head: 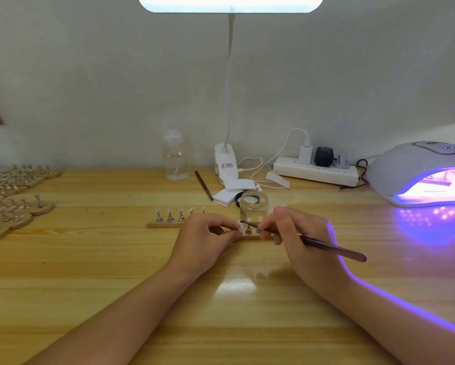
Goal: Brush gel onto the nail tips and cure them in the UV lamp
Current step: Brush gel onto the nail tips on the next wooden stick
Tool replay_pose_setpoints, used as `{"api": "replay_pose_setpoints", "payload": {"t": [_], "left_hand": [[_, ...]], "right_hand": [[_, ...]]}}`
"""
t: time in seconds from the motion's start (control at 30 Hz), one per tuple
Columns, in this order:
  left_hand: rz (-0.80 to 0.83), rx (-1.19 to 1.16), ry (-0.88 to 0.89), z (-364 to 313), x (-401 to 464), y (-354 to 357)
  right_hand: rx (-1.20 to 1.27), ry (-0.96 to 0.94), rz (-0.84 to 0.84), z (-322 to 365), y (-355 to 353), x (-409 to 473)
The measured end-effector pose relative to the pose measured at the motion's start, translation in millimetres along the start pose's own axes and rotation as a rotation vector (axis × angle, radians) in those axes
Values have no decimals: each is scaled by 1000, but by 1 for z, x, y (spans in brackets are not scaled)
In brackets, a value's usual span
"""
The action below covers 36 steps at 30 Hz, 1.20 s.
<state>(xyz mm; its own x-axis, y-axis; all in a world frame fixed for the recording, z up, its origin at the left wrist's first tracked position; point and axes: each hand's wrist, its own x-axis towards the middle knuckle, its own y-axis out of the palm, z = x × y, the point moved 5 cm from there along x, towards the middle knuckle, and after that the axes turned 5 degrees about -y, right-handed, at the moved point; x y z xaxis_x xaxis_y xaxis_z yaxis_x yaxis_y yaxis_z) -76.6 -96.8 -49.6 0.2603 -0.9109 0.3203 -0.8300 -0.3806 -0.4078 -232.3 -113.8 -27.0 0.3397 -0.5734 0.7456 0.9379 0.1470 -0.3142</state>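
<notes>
Both forearms are bare from the frame's lower edge up to the left hand [205,233] and the right hand [297,233], with no sleeves, and, as far as the soft picture lets one tell, no rings or bracelets, while the right arm's outer edge is rimmed with violet light.

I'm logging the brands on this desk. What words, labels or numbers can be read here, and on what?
No text can be read for certain.
Desk lamp base: a small label with red and dark print, too blurred to read.
UV lamp: a small lit display on its top, characters too blurred to read.
Power strip, clear bottle, glass jar: no print shows.
</notes>
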Motion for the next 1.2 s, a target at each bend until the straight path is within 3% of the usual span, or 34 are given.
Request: {"api": "replay_pose_setpoints", "payload": {"t": [0.57, 0.73, 0.87, 0.97, 1.1, 1.2], "left_hand": [[-14, -70, 18, -1, 2, -1], [-7, -76, 12, 0, 2, -1], [0, -85, 12, -1, 2, -1], [1, -87, 14, -1, 2, -1], [-2, -80, 9, -1, 2, -2], [-3, -74, 5, -1, 1, -2]], "right_hand": [[-109, -73, -31, -2, 0, 0], [-20, -12, -33, -5, -1, -3], [-140, -65, -3, -3, 2, 0], [-41, 4, -6, -6, 1, -3], [-172, -72, -18, -2, 1, 0], [-120, -2, -14, -6, 1, -2]]}}
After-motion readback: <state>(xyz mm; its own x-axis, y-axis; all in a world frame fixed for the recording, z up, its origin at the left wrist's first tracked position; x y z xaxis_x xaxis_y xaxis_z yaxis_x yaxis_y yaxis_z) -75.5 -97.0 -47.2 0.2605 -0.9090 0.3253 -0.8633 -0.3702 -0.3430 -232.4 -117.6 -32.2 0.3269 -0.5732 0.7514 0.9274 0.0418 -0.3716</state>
